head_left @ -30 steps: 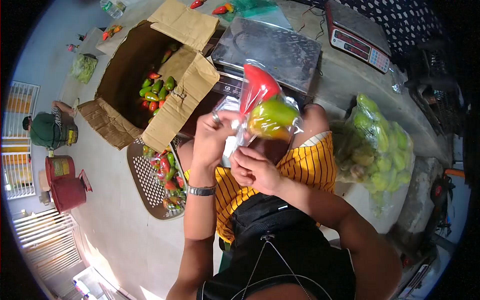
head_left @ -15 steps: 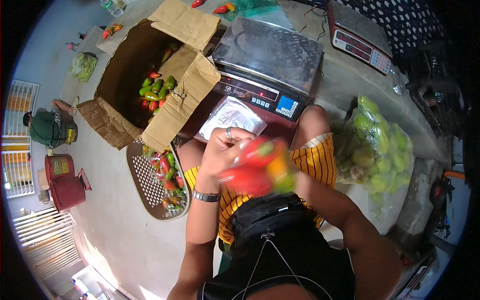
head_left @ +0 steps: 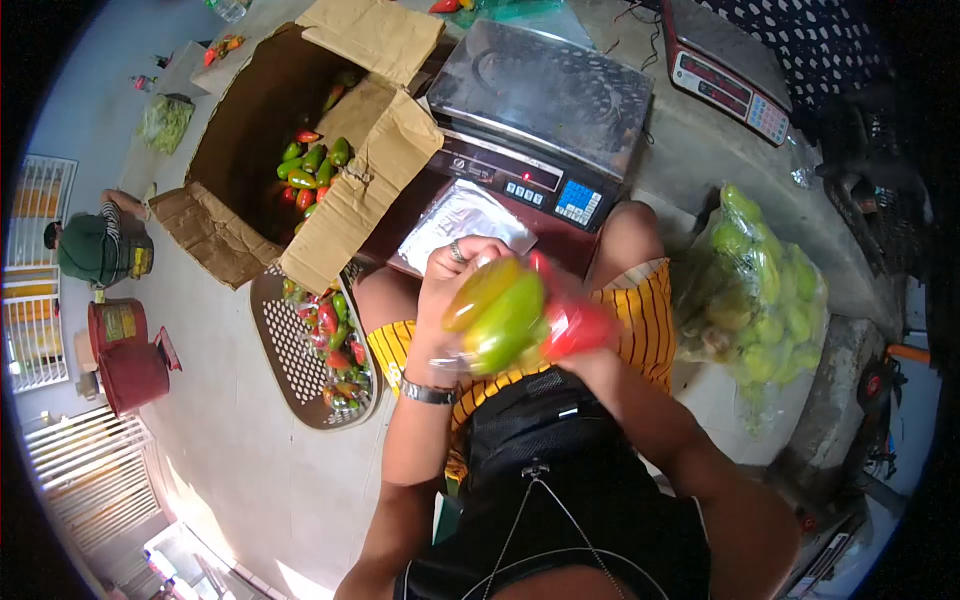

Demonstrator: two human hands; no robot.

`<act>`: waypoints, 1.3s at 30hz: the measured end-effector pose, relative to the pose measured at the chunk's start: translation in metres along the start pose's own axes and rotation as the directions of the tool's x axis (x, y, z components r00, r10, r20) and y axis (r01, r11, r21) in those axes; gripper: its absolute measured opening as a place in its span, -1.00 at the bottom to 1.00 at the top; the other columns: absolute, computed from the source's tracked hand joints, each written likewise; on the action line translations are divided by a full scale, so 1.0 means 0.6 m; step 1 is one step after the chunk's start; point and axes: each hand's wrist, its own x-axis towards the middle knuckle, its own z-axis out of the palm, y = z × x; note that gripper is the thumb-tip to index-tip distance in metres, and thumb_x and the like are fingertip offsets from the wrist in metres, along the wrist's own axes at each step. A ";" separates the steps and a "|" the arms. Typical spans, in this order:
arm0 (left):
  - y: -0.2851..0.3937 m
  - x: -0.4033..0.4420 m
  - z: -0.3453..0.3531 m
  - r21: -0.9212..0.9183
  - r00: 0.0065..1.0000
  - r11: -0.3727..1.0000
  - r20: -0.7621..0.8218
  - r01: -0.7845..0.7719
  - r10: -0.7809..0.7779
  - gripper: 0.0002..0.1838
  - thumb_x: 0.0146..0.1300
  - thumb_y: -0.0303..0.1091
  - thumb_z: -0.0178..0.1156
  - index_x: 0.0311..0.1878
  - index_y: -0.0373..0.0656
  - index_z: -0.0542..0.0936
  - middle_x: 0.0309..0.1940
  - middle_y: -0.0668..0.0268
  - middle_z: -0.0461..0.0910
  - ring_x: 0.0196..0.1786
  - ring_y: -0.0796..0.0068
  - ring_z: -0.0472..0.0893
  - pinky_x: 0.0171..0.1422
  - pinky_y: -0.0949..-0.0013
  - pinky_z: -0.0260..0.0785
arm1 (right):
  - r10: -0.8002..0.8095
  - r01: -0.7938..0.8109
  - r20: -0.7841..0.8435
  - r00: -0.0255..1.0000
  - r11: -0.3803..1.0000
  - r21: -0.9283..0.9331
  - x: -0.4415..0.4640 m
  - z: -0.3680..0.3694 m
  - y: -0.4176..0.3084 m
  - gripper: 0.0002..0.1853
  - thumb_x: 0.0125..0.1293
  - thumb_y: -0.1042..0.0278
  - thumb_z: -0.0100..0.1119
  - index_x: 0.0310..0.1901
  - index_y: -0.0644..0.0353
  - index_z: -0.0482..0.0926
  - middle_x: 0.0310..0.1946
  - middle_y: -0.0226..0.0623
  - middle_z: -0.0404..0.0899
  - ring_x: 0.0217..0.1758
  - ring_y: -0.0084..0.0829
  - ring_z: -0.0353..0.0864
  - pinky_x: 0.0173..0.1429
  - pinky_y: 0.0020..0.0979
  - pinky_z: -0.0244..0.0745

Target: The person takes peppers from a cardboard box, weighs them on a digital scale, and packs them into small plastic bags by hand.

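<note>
A clear plastic bag of red and green peppers point(head_left: 508, 322), blurred by motion, hangs between my hands above my lap. My left hand point(head_left: 450, 285), with a ring on it, is closed on the bag at its upper left. Behind the bag, my right hand point(head_left: 590, 365) is mostly hidden, and its fingers do not show. Just beyond my hands lies a stack of clear or silvery plastic bags point(head_left: 465, 222), in front of a scale point(head_left: 540, 100) with a lit display.
An open cardboard box point(head_left: 365, 195) holds loose peppers. Bagged peppers lie in a perforated basket point(head_left: 290, 345). Large bags of green produce point(head_left: 765, 300) rest at the right. A second scale point(head_left: 730, 85) stands farther back. Another person point(head_left: 90, 248) is at the far left.
The bag of peppers has come down from in front of the scale toward my lap and has turned over. The scale's display and the plastic stack are now uncovered.
</note>
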 end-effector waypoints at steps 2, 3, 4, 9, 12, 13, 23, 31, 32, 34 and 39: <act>0.008 -0.001 -0.033 0.153 0.990 0.988 0.136 0.025 -0.046 -0.88 0.44 -0.47 0.31 -0.12 -0.32 0.76 -0.16 0.26 0.78 -0.23 0.56 0.71 -0.09 0.46 0.59 | 0.183 -0.153 0.367 0.912 0.982 -0.108 0.032 -0.086 -0.060 -0.76 0.62 0.27 0.08 -0.04 0.28 0.63 -0.26 -0.46 0.62 -0.23 -0.68 0.54 -0.15 -0.57 0.44; 0.016 0.000 -0.038 0.305 0.993 0.951 0.089 0.049 -0.080 -0.87 0.43 -0.47 0.32 -0.10 -0.32 0.76 -0.18 0.27 0.79 -0.24 0.58 0.71 -0.09 0.47 0.58 | 0.285 -0.237 0.415 0.864 0.958 -0.163 0.048 -0.096 -0.081 -0.75 0.63 0.27 0.08 -0.12 0.28 0.63 -0.39 -0.52 0.59 -0.37 -0.75 0.48 -0.29 -0.60 0.36; 0.024 -0.002 -0.041 0.448 0.994 0.890 0.032 0.081 -0.107 -0.87 0.43 -0.47 0.32 -0.08 -0.32 0.77 -0.19 0.29 0.79 -0.24 0.60 0.70 -0.09 0.48 0.57 | 0.206 -0.091 0.378 0.903 0.949 -0.300 0.056 -0.075 -0.104 -0.73 0.63 0.29 0.07 -0.23 0.26 0.60 -0.57 -0.62 0.44 -0.52 -0.84 0.30 -0.45 -0.61 0.14; -0.003 0.007 0.004 0.687 0.945 0.706 -0.318 0.171 0.081 -0.81 0.45 -0.45 0.31 -0.01 -0.38 0.74 -0.35 0.34 0.73 -0.34 0.71 0.61 -0.23 0.58 0.47 | -0.074 0.206 0.203 0.976 0.604 -0.770 0.059 -0.014 -0.130 -0.83 0.50 0.32 0.19 -0.19 0.24 0.62 -0.46 -0.08 0.61 -0.40 -0.20 0.64 -0.31 -0.29 0.51; -0.033 0.014 0.032 0.576 0.925 0.816 -0.331 0.039 0.189 -0.80 0.49 -0.46 0.26 0.04 -0.37 0.72 -0.34 0.35 0.71 -0.36 0.70 0.60 -0.28 0.58 0.44 | -0.230 0.232 0.125 0.965 0.534 -0.813 0.044 0.011 -0.114 -0.86 0.47 0.32 0.21 -0.19 0.21 0.62 -0.43 0.03 0.65 -0.38 0.08 0.71 -0.30 -0.12 0.57; -0.038 0.015 0.032 0.427 0.923 0.903 -0.361 0.038 0.132 -0.81 0.50 -0.46 0.25 0.04 -0.35 0.71 -0.31 0.33 0.71 -0.35 0.67 0.61 -0.27 0.57 0.46 | -0.288 0.250 0.112 0.951 0.507 -0.825 0.037 0.017 -0.106 -0.87 0.47 0.33 0.21 -0.20 0.20 0.62 -0.43 0.02 0.66 -0.38 0.09 0.71 -0.30 -0.10 0.57; -0.033 0.010 0.086 -0.410 0.992 0.909 -0.065 0.074 -0.110 -0.80 0.50 -0.40 0.24 0.06 -0.29 0.67 -0.08 0.22 0.74 -0.10 0.45 0.71 0.07 0.35 0.61 | -0.625 0.540 0.309 0.717 0.218 -0.813 0.013 0.018 -0.122 -0.81 0.43 0.46 0.27 0.01 0.32 0.67 -0.20 -0.11 0.74 -0.13 -0.13 0.77 -0.04 -0.22 0.61; 0.002 0.032 0.041 -0.180 0.927 0.983 0.374 0.045 0.026 -0.86 0.36 -0.40 0.38 -0.15 -0.29 0.75 -0.13 0.12 0.76 0.09 0.16 0.71 0.26 0.13 0.55 | -0.437 0.696 0.541 0.718 0.457 -0.554 0.033 -0.050 -0.171 -0.60 0.30 0.06 0.35 -0.04 0.24 0.70 -0.27 -0.22 0.70 -0.24 -0.23 0.74 -0.12 -0.25 0.61; 0.015 0.029 0.035 -0.055 0.939 0.996 0.339 0.075 -0.052 -0.85 0.35 -0.41 0.40 -0.15 -0.31 0.77 -0.11 0.11 0.75 0.01 0.28 0.71 0.15 0.22 0.57 | -0.403 0.694 0.567 0.719 0.457 -0.556 0.036 -0.060 -0.173 -0.59 0.27 0.04 0.37 -0.06 0.23 0.70 -0.29 -0.22 0.69 -0.28 -0.22 0.74 -0.16 -0.26 0.61; 0.032 0.035 0.013 0.142 0.931 0.988 0.347 0.063 -0.109 -0.85 0.34 -0.42 0.40 -0.15 -0.33 0.78 -0.09 0.13 0.75 -0.05 0.38 0.71 0.06 0.31 0.57 | -0.318 0.684 0.608 0.727 0.402 -0.608 0.040 -0.069 -0.188 -0.58 0.22 0.02 0.41 -0.10 0.23 0.71 -0.33 -0.20 0.68 -0.35 -0.18 0.72 -0.23 -0.26 0.59; 0.067 0.033 0.010 0.437 0.928 0.887 0.246 0.151 -0.279 -0.87 0.32 -0.51 0.41 -0.12 -0.33 0.79 -0.18 0.25 0.76 -0.21 0.62 0.67 -0.11 0.53 0.53 | -0.252 0.737 0.693 0.675 0.272 -0.619 0.063 -0.067 -0.208 -0.81 0.21 0.32 0.40 -0.20 0.22 0.72 -0.37 -0.19 0.66 -0.40 -0.17 0.70 -0.31 -0.27 0.55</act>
